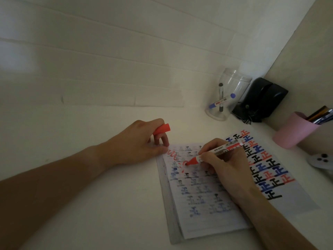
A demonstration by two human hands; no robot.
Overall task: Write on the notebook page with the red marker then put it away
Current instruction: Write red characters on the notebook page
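An open notebook [201, 210] lies on the white table, its left page showing faint bleed-through marks and fresh red scribbles near the top left. My right hand [223, 166] grips the red marker [216, 152], uncapped, with its tip touching the left page. My left hand [142, 143] rests at the page's top left corner and pinches the red marker cap [162, 129] between its fingers. The right page [288, 195] is covered with black, blue and red characters.
A clear plastic jar [232, 83] with a blue marker [222, 101] and a black marker [221, 97] stands at the back right. Beside it is a black device [261, 100]. A pink cup [293, 130] of pens sits at the right, with a white controller [322, 160] below it.
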